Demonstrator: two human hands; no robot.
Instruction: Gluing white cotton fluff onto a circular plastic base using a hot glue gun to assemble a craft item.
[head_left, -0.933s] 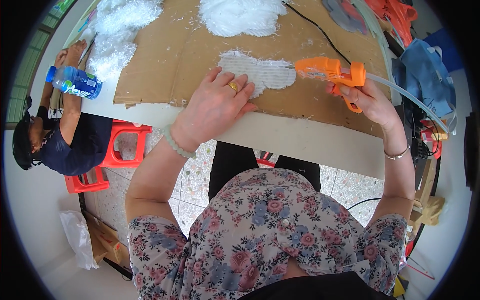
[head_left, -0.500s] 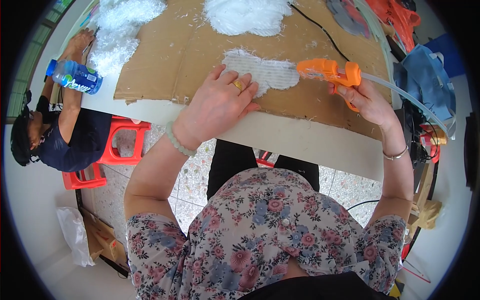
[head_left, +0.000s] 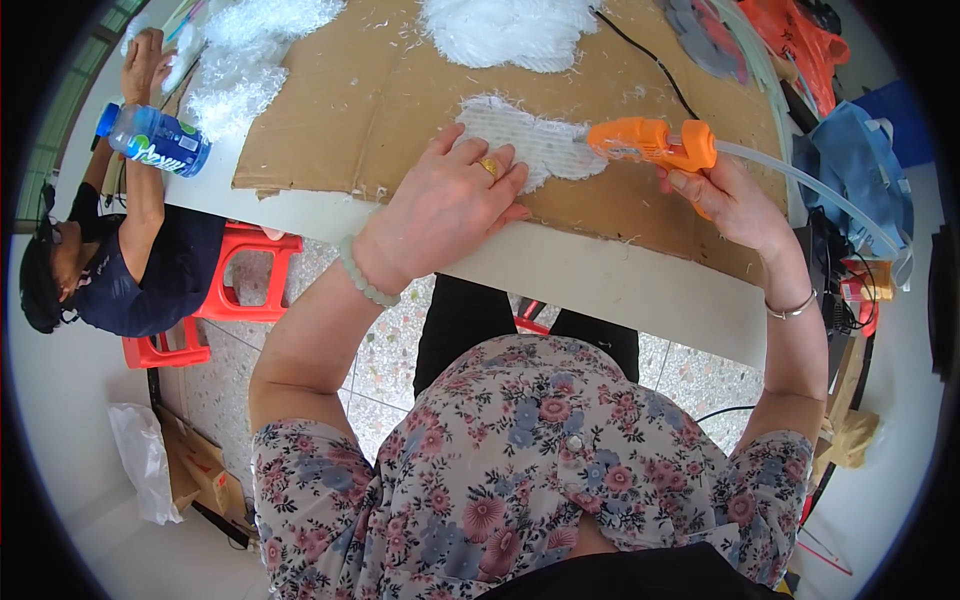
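A flat white piece [head_left: 535, 135] with fine stripes and fringed edges lies on brown cardboard. My left hand [head_left: 450, 200] rests on its left end, fingers spread and slightly bent, with a gold ring on one of them; the fingertips cover part of the piece. An orange glue gun [head_left: 650, 142] is held in my right hand [head_left: 725, 195], fingers wrapped round its handle. Its nozzle points left, over the right part of the piece. From the gun's back a long translucent glue stick [head_left: 820, 190] curves out to the right.
Cardboard [head_left: 350, 110] covers much of the white table [head_left: 600, 280]. White shredded fibre heaps [head_left: 505, 30] lie farther back, beside a black cord [head_left: 650, 60]. A bottle [head_left: 155, 140] stands at the left, near a co-worker's arm [head_left: 143, 205]. A blue bag [head_left: 860, 170] is at the right.
The glue gun has shifted slightly left, its nozzle now farther over the white piece. My left hand and the piece have moved slightly right in the picture. The co-worker's hand has risen.
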